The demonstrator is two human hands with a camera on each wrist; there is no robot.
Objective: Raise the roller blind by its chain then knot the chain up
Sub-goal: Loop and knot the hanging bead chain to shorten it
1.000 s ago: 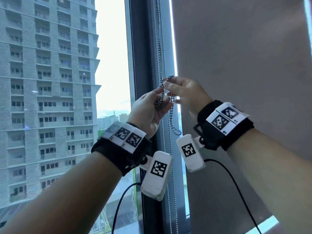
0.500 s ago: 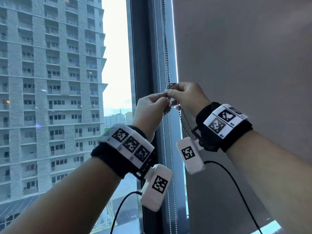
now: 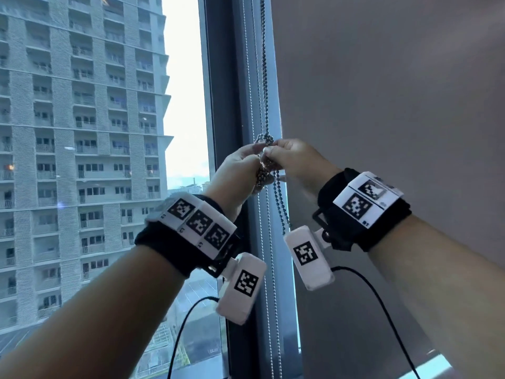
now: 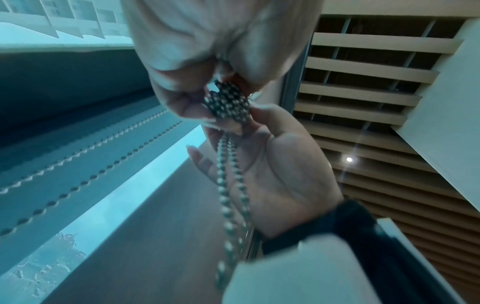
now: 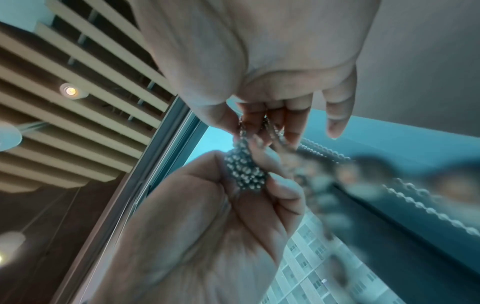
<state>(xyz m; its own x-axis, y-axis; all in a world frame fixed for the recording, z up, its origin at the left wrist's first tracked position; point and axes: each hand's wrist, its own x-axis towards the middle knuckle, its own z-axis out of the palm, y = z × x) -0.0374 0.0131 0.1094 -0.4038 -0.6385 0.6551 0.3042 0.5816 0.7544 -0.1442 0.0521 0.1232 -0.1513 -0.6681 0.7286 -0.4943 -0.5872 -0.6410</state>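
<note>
A dark metal bead chain (image 3: 263, 64) hangs down the window frame beside the grey roller blind (image 3: 382, 105). At chest height it is gathered into a knotted bunch (image 3: 264, 175), with a small loop (image 3: 266, 139) standing above my fingers. My left hand (image 3: 254, 161) is curled over the bunch from the left and pinches it (image 4: 227, 100). My right hand (image 3: 270, 153) pinches the strands just above the bunch (image 5: 255, 128), fingertips almost touching the left hand's. Two strands (image 4: 230, 185) trail down from the bunch past my right wrist.
The dark window frame (image 3: 226, 105) stands just behind my hands, and a thin white bead cord (image 3: 247, 77) runs along it. Glass with a tower block (image 3: 82, 132) outside is to the left. Black camera cables (image 3: 382, 310) hang from both wrists.
My left hand has turned from palm-up to curled over the bunched chain. Both hands have closed together, and the bunch has drawn tighter.
</note>
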